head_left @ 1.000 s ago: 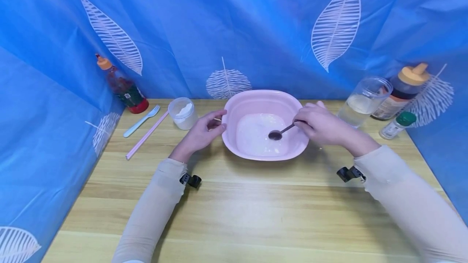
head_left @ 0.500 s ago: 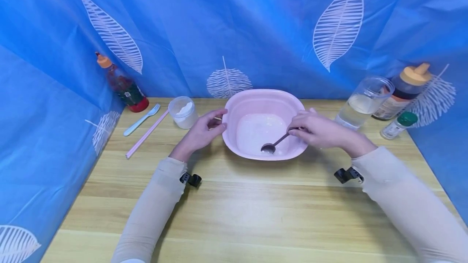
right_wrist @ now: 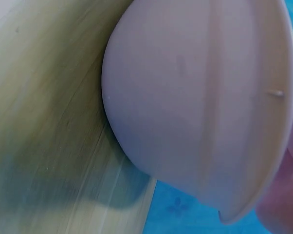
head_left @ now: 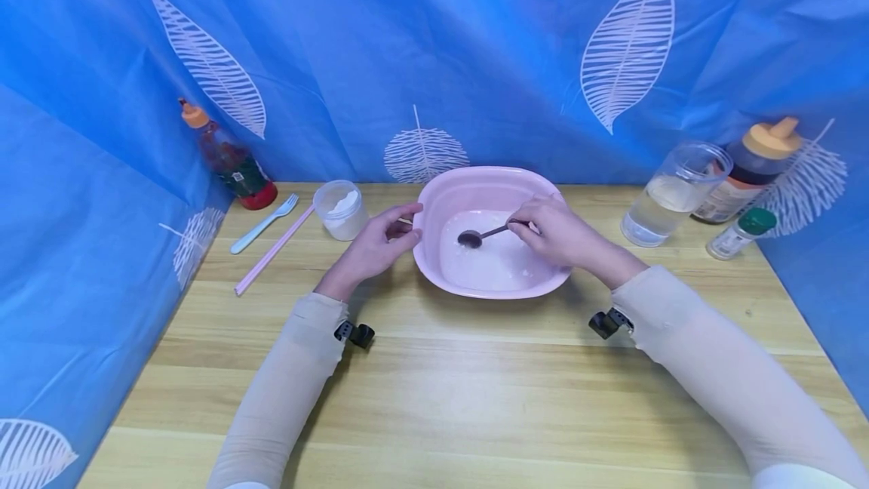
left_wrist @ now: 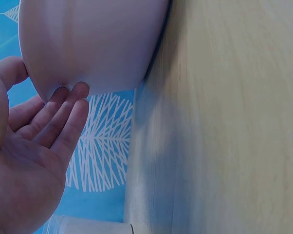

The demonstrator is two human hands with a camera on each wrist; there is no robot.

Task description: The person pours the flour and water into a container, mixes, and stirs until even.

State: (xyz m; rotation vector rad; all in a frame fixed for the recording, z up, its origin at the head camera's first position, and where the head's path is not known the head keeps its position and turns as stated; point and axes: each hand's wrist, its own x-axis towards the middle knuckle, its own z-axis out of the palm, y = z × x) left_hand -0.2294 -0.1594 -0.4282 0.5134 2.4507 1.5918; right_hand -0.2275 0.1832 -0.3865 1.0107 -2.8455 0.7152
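- the left hand [head_left: 382, 244] grips the bowl [head_left: 483, 198] by its rim, fingers slightly bent beneath.
- the right hand [head_left: 553, 231] pinches the spoon [head_left: 474, 238] with curled fingers, its head inside the bowl.
- the bowl sits on the table [head_left: 462, 398], near the jar [head_left: 343, 222].

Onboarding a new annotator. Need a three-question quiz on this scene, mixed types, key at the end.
1. Which hand holds the dark spoon?
2. True or false: in the head view, the light blue fork lies to the left of the jar with white contents.
3. Fill in the blank: the fingers of the left hand touch the ____.

Key:
1. The right hand.
2. True.
3. Pink basin.
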